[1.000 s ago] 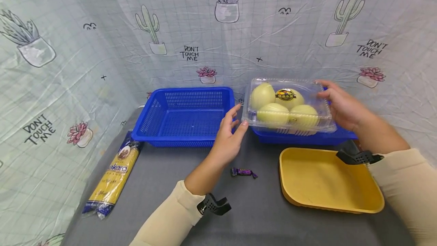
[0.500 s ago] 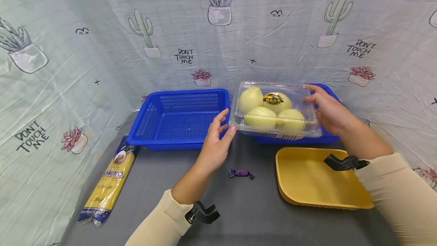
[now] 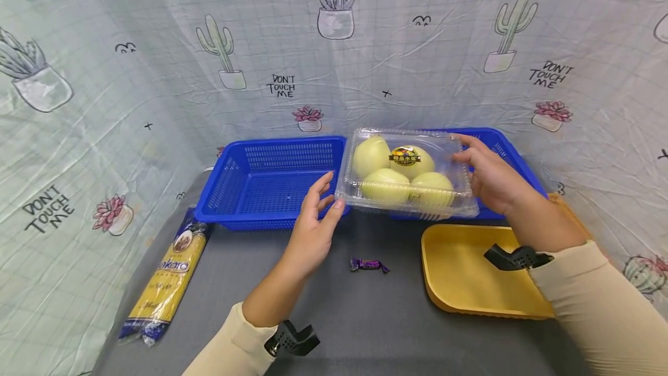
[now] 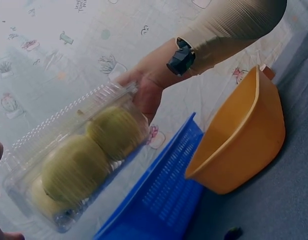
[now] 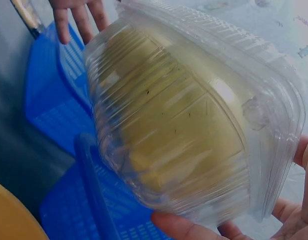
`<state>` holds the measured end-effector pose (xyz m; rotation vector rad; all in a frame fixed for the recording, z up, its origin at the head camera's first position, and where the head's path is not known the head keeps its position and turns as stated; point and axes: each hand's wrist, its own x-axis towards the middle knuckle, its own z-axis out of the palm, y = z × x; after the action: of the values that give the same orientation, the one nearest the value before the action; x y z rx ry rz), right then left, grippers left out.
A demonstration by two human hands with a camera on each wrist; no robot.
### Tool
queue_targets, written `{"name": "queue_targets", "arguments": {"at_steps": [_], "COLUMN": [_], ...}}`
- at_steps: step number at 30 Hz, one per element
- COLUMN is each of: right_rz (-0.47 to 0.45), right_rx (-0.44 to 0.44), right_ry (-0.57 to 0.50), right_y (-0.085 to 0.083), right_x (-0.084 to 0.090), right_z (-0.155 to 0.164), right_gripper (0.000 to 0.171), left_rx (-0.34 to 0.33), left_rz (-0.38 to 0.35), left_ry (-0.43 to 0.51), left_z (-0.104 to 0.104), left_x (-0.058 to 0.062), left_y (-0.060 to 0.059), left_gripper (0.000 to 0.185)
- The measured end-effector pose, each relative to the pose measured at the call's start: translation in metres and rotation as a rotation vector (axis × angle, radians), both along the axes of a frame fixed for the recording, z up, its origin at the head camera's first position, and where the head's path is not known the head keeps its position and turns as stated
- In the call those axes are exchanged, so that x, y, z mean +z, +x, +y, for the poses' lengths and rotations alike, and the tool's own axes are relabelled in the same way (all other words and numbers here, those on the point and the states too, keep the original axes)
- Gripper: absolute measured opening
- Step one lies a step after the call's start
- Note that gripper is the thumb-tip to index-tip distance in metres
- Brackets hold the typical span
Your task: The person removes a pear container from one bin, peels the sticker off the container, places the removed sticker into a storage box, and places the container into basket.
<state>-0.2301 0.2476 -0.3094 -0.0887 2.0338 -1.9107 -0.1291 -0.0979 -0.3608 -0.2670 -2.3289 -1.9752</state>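
Observation:
A clear plastic clamshell box (image 3: 404,176) of several pale yellow-green round fruits, with a dark sticker on its lid, hangs in the air between the two blue baskets. My right hand (image 3: 482,176) grips its right end, thumb on the lid and fingers (image 5: 183,227) underneath. My left hand (image 3: 325,201) touches the box's left end with straight fingers (image 5: 74,20). In the left wrist view the box (image 4: 74,165) fills the left side, and the right hand (image 4: 149,85) holds its far end. In the right wrist view the box (image 5: 183,125) is very close.
An empty blue basket (image 3: 271,184) stands at the back left, and a second blue basket (image 3: 503,147) behind the box. A yellow tray (image 3: 469,274) lies front right. A purple wrapped candy (image 3: 369,264) lies mid-table, a spaghetti packet (image 3: 167,274) at the left. Printed cloth surrounds the table.
The box has moved left and slightly down, off the right basket, carried by the right hand. The left hand stayed at its left end and moved left with it.

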Motion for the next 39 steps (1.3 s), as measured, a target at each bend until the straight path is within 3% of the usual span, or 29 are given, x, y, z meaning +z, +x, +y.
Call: {"name": "queue_targets", "arguments": {"at_steps": [16,26,39], "right_rz": [0.026,0.024,0.028], "right_rx": [0.006,0.025,0.04], "right_ry": [-0.064,-0.023,0.001], "right_y": [0.016,0.023,0.033], "right_x": [0.006,0.008,0.004], "right_z": [-0.031,-0.052,-0.078], "right_gripper": [0.049,0.061,0.063], "left_rx": [0.022,0.048,0.104], "left_rz": [0.042,0.028,0.011], "left_ry": [-0.029,-0.042,-0.008], "left_z": [-0.026,-0.042,-0.064], "left_x": [0.001,-0.001,-0.001], "left_y": [0.021,0.035,0.056], "left_gripper": [0.057,0.06,0.06]}}
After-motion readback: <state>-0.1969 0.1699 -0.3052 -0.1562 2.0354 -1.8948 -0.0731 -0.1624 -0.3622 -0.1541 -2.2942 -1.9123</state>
